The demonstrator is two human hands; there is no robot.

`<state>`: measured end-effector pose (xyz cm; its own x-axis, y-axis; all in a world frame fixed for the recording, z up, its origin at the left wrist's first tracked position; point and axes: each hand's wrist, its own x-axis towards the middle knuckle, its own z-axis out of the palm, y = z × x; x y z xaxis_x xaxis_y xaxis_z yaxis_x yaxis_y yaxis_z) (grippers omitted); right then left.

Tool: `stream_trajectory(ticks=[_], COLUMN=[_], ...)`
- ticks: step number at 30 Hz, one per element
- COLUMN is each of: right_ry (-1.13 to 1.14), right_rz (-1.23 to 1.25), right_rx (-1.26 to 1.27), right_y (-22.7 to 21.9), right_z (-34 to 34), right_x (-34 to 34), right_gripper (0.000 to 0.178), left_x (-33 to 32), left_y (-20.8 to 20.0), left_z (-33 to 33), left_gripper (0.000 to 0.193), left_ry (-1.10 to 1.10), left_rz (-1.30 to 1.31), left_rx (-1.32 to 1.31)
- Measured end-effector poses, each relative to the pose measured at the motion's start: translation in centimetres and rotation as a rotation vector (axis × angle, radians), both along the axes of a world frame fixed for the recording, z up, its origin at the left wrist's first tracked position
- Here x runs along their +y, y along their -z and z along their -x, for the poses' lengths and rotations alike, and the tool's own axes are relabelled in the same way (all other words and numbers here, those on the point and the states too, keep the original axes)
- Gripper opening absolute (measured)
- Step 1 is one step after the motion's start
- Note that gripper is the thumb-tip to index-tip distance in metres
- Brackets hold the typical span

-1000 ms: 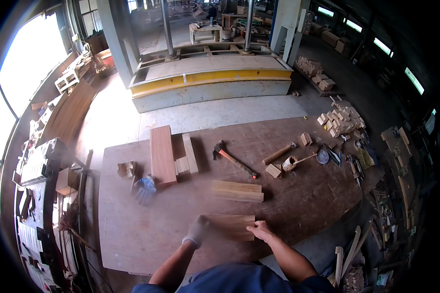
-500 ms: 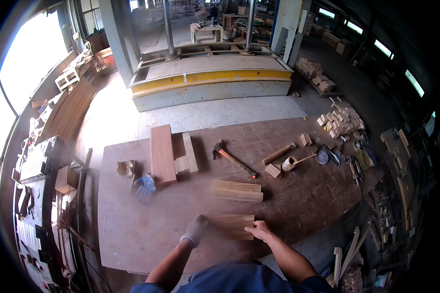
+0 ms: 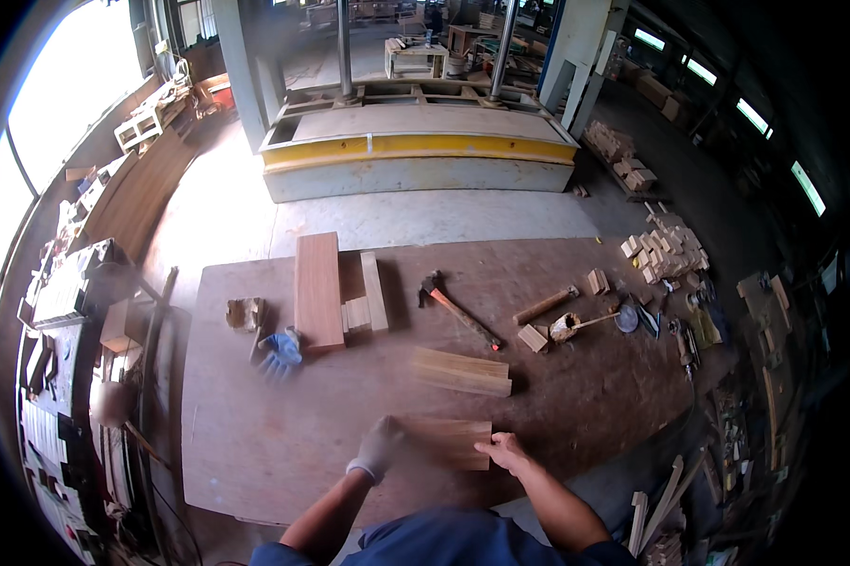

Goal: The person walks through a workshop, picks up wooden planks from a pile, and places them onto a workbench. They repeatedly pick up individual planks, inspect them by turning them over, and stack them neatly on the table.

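Note:
A short, flat wooden board (image 3: 458,440) lies crosswise close to me, its left part blurred by a haze in the picture. At its left end is my left hand (image 3: 380,448), in a pale glove, closed on the board; its fingers look smeared. My bare right hand (image 3: 506,451) pinches the right end, thumb and fingers at the edge. Just beyond lie wooden strips (image 3: 463,371) side by side. Farther off, a claw hammer (image 3: 460,314) with an orange and black handle rests on the brown worktable (image 3: 283,443).
On the table's left are a blue glove (image 3: 281,353), a thick wooden plank (image 3: 318,292) and a block with a hollow (image 3: 245,313). To the right lie a wooden mallet (image 3: 545,307), a glue pot (image 3: 564,327) and stacked small blocks (image 3: 666,247). A large press (image 3: 416,174) stands beyond.
The whole view has shifted slightly. Both hands keep their places at the ends of the board, with hardly any visible movement.

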<state>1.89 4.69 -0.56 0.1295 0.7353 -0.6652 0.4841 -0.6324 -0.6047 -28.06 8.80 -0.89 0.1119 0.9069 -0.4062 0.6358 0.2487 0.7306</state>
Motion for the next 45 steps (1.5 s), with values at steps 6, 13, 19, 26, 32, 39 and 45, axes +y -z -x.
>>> stream_trajectory(ticks=[6,13,19,26,32,39,45], right_ry=[-0.011,0.004,0.348,0.223,0.258,0.385,0.648], right_rz=[-0.005,0.022,-0.233,-0.326,-0.404,-0.579,-0.583], right_rx=[-0.012,-0.014,-0.112,-0.055,0.043,0.381,0.424], right_y=[-0.1,0.5,3.9,6.4,6.0,0.0,-5.1], right_z=[0.1,-1.5,-3.8,-4.5,-4.2,-3.5,-3.7], right_x=[-0.2,1.1,5.1,7.9,7.4,5.7,4.5], right_gripper=[0.049,0.055,0.078,0.058,0.042,0.032,0.025], left_x=[0.2,1.3,6.1,11.3,10.4,9.4,8.5], left_y=[-1.2,-1.2,-0.2,1.5,2.8,1.1,-2.1], left_z=[-0.3,0.1,-1.1,-4.2,-4.6,-3.4,-3.0], left_gripper=[0.07,0.053,0.071,0.057,0.035,0.027,0.022], left_ry=[0.019,0.078,-0.049,-0.095,-0.183,-0.443,-0.626], left_rz=[0.044,0.014,-0.104,0.038,0.275,0.268,0.377], left_rx=[-0.017,0.04,0.017,-0.256,-0.572,-0.806,-1.114])
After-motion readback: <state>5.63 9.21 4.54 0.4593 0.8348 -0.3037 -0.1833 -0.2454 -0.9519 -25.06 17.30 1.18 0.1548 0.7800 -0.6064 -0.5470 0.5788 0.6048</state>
